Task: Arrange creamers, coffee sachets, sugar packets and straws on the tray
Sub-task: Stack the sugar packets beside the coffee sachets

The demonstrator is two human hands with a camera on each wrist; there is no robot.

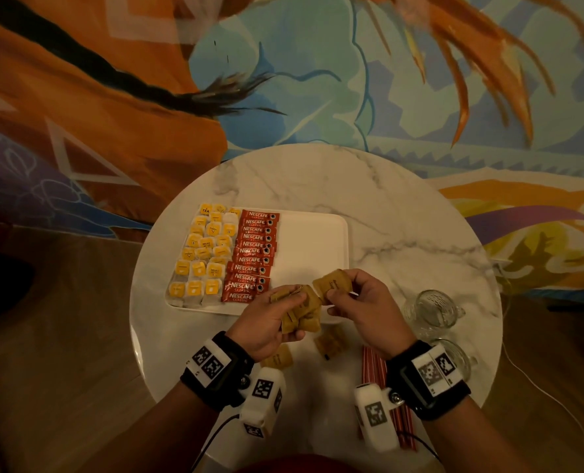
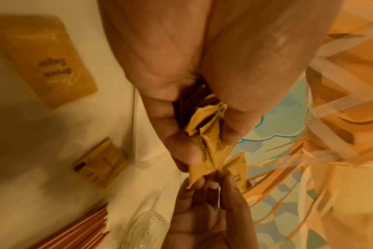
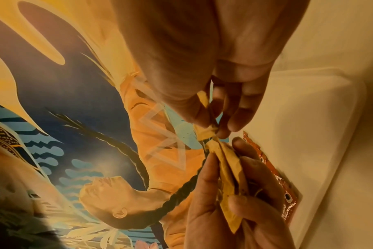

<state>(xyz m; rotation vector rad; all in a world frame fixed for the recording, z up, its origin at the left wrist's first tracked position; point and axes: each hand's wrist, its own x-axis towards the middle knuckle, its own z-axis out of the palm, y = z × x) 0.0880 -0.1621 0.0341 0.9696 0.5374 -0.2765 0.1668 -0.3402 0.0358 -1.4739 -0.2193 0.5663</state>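
Note:
A white tray [image 1: 318, 240] on the marble table holds yellow-labelled sachets [image 1: 203, 254] at its left and a column of red coffee sachets [image 1: 251, 256] beside them. Above the tray's near edge my left hand [image 1: 273, 315] grips a bundle of brown sugar packets [image 1: 301, 310]. The same bundle [image 2: 207, 134] shows between thumb and fingers in the left wrist view. My right hand [image 1: 355, 302] pinches one brown sugar packet [image 1: 331, 283] at the bundle's end. Loose sugar packets [image 1: 330, 343] lie on the table below. Red straws [image 1: 376, 370] lie under my right wrist.
Two clear glass mugs [image 1: 430, 310] stand on the table to the right of my right hand. The tray's right half is bare white. The round table [image 1: 352, 179] ends close behind the tray, with a painted wall beyond.

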